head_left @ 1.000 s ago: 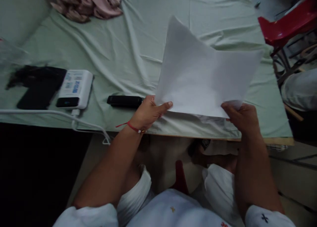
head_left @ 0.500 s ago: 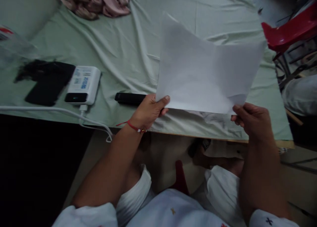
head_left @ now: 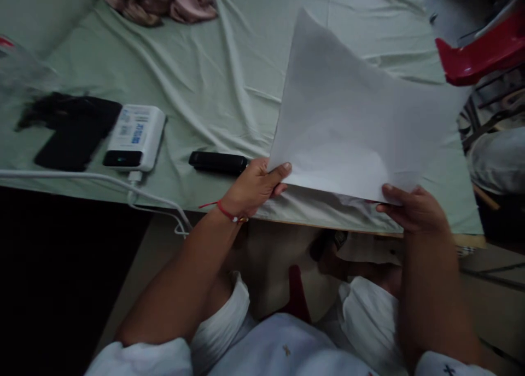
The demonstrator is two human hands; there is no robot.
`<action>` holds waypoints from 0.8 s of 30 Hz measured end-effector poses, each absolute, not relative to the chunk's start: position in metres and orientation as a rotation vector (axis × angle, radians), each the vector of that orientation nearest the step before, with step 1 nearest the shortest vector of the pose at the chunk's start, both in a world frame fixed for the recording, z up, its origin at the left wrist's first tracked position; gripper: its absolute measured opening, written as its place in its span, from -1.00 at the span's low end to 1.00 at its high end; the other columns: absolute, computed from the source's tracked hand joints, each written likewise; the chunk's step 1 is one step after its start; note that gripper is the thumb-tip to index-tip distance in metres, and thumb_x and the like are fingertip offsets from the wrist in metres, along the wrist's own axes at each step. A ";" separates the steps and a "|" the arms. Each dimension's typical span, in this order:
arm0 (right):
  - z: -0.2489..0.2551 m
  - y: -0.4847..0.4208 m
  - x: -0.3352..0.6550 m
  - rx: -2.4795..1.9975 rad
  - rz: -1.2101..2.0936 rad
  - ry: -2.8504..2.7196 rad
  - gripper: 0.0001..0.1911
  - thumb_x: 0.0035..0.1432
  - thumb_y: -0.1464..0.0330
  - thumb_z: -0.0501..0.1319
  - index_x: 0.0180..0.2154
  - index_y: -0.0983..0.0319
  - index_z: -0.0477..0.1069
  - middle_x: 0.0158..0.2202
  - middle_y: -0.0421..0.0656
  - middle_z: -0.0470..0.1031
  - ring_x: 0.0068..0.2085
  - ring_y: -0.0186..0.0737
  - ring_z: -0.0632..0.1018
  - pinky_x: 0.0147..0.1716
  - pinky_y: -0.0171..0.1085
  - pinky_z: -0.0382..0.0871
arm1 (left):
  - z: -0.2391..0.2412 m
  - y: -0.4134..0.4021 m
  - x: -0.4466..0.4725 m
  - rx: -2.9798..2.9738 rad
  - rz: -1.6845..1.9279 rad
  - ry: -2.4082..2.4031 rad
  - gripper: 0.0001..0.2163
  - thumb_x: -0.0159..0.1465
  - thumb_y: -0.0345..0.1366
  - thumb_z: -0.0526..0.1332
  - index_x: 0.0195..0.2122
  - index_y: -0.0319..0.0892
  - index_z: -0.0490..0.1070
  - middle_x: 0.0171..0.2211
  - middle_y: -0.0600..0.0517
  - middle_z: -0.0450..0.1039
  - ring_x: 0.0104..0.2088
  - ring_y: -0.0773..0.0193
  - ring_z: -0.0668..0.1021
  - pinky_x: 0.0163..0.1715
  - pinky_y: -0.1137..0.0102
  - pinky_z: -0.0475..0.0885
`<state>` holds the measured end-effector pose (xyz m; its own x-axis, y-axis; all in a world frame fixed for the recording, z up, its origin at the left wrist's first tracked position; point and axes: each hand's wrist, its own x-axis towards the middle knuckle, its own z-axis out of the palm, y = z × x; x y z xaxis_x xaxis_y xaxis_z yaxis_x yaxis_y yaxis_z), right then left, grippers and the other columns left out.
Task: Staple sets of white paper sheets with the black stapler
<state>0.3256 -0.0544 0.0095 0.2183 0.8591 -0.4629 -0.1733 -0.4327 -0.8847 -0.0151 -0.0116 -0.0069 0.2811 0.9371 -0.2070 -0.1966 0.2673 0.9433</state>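
Observation:
A white sheet of paper [head_left: 340, 113] is held up over the table, its near edge towards me and its far corners raised. My left hand [head_left: 258, 187] pinches the near left corner, thumb on top and fingers beneath. At the near right corner my right hand [head_left: 414, 204] is closed on the sheet in the same way. The paper bends slightly between the two hands. Just left of my left hand lies a black oblong case-like object [head_left: 217, 162], its right end close to the hand.
A pale green cloth [head_left: 205, 92] with folds covers the table. On the left are a white power bank [head_left: 137, 133] with a white cable [head_left: 82, 175], and a flat black object [head_left: 74, 141]. A pink cloth [head_left: 164, 1] lies at the back; a red chair [head_left: 476, 56] stands right.
The paper has shifted right and tilted, its left far corner now higher. My left hand has moved slightly right, my right hand slightly left and lower; more of the black object shows.

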 end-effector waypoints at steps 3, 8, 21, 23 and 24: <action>0.011 -0.051 0.321 -1.617 1.416 -0.687 -0.50 -0.37 0.28 0.75 -0.38 0.17 0.59 -0.35 -0.23 0.67 -0.49 -0.26 0.65 -0.62 -0.39 0.61 | -0.005 -0.011 -0.018 0.934 0.893 0.986 -0.62 0.24 -0.09 0.52 -0.46 -0.18 0.38 -0.54 0.17 0.28 -0.59 0.52 0.28 -0.60 0.56 0.17; 0.010 -0.051 0.325 -1.652 1.316 -0.703 -0.50 -0.40 0.29 0.75 -0.37 0.22 0.63 -0.37 -0.20 0.64 -0.53 -0.34 0.61 -0.58 -0.43 0.60 | 0.001 -0.011 -0.026 0.892 0.738 0.994 -0.76 0.32 -0.23 0.43 -0.39 -0.20 0.43 -0.50 0.05 0.52 -0.61 0.52 0.29 -0.61 0.57 0.13; 0.016 -0.043 0.322 -1.632 1.311 -0.584 -0.46 -0.56 0.37 0.75 -0.47 0.21 0.54 -0.53 -0.30 0.46 -0.62 -0.51 0.40 -0.77 -0.58 0.24 | 0.019 -0.015 -0.044 0.964 1.285 1.226 -0.95 0.28 -0.41 0.35 -0.29 -0.17 0.62 -0.48 0.07 0.63 -0.64 0.48 0.32 -0.66 0.48 0.11; 0.012 -0.043 0.320 -1.632 1.337 -0.607 -0.46 -0.50 0.35 0.75 -0.47 0.21 0.52 -0.53 -0.29 0.45 -0.61 -0.49 0.40 -0.77 -0.57 0.25 | 0.021 -0.012 -0.049 0.957 1.455 1.322 -0.89 0.34 -0.45 0.31 -0.30 -0.13 0.59 -0.49 0.14 0.61 -0.63 0.47 0.31 -0.63 0.46 0.13; 0.011 -0.042 0.319 -1.626 1.351 -0.622 -0.45 -0.48 0.33 0.76 -0.46 0.21 0.51 -0.52 -0.28 0.45 -0.61 -0.50 0.40 -0.76 -0.56 0.26 | 0.020 -0.011 -0.052 0.962 1.526 1.380 -0.86 0.36 -0.46 0.29 -0.30 -0.12 0.58 -0.49 0.17 0.60 -0.62 0.47 0.31 -0.61 0.45 0.15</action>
